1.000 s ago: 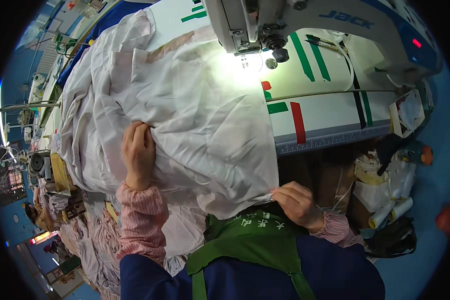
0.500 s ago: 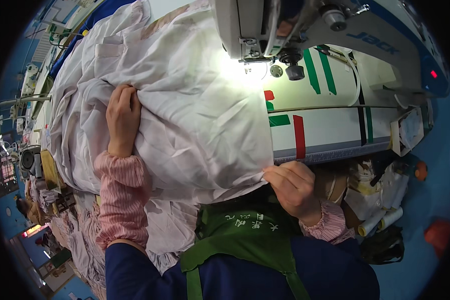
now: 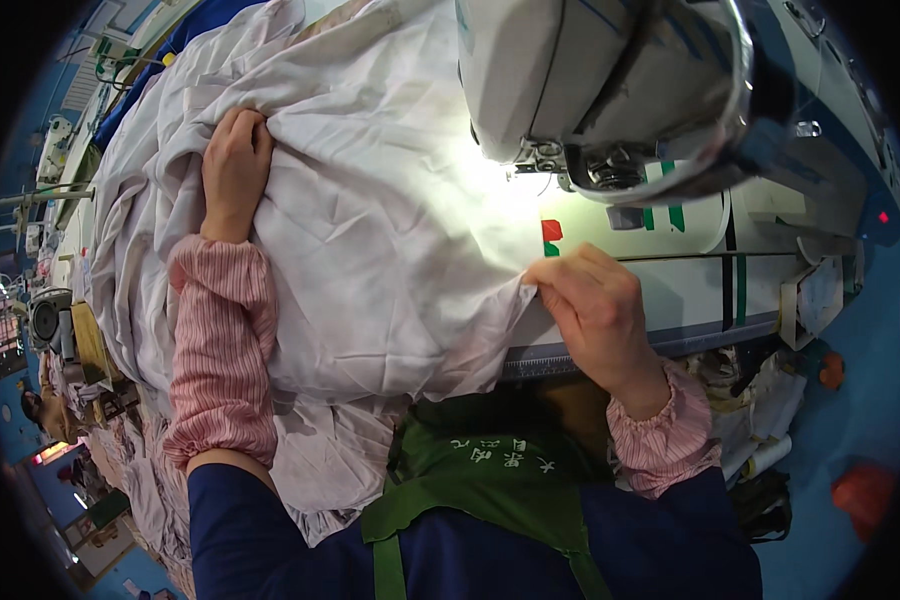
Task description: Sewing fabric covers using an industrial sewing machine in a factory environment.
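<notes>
A large piece of thin white fabric lies spread and wrinkled over the sewing table, its right part under the lamp glow beside the needle area. My left hand rests on its left part, fingers curled into the folds and gripping them. Between thumb and fingers, my right hand pinches the near right corner of the fabric, holding it slightly raised above the table edge. The sewing machine stands just beyond the right hand; its needle and presser foot are partly lost in the glare.
A ruler strip runs along the table's front edge. Red tape and green tape mark the white tabletop. At the right is a small open box, with thread cones below it. More pale fabric hangs at my lap, by the green apron.
My right hand has moved up and away from me, lifting the fabric corner. My left hand has slid slightly farther away with the cloth. The machine appears larger and from another angle.
</notes>
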A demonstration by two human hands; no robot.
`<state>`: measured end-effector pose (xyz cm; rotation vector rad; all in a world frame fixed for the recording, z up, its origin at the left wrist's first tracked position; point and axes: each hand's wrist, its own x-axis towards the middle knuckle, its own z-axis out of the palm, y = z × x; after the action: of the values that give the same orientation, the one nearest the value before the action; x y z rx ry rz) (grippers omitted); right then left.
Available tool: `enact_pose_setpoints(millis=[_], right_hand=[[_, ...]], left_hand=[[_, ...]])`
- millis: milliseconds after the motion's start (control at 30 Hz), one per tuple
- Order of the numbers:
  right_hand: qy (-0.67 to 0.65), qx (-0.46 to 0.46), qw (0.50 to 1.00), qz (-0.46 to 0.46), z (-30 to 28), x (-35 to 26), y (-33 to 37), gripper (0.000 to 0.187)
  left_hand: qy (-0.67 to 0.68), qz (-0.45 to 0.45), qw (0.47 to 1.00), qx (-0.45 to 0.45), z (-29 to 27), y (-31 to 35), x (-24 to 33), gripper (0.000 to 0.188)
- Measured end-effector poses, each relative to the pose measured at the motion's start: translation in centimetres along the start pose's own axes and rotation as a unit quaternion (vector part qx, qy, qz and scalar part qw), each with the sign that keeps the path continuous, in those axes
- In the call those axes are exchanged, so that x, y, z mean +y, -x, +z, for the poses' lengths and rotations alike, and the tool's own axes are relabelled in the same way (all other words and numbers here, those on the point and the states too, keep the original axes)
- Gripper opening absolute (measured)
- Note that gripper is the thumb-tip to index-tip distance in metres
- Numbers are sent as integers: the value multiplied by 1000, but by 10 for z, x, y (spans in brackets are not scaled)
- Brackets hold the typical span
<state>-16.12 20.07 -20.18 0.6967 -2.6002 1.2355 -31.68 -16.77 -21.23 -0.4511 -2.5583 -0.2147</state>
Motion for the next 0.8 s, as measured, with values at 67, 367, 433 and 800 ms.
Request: enact_pose_setpoints(millis=[67,367,433,800], right_hand=[[-5,-6,1000,3,-1,7,-11,16],[-25,-33,999,34,9,43,-40,12],[47,-1,999,-14,10,47,-43,15],[71,88,992,-51,10,-40,105,25]], left_hand=[[0,27,999,19,10,-7,-11,7],[-43,8,999,23,38,-51,-45,10],[-47,22,998,34,42,-56,-44,11],[79,89,992,-41,-55,-8,17,25]])
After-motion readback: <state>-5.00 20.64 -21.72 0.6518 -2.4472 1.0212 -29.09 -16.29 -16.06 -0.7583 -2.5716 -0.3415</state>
